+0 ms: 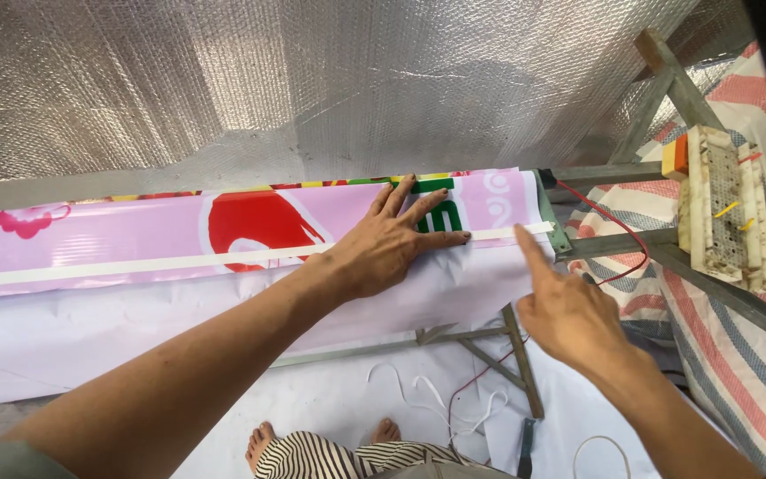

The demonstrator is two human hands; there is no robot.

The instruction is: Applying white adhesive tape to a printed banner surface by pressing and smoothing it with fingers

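Left hand (392, 239), fingers spread, presses flat on a pink banner (135, 235), hiding its print. Right hand (569, 315), index finger extended, touches the white strip (135, 264); banner's left end is cut off.

Banner (135, 235): pink, red shape, green block, small magenta flower near left edge. Tape strip (117, 264) along banner: white. Banner underside (73, 337): plain white. Wall sheet (312, 80): silver, bubble texture. Wire (618, 226) at frame's right end: red. Tarp (711, 328): red, blue, white stripes. Frame (613, 241): grey metal. Trousers (330, 457): black-and-white stripes.
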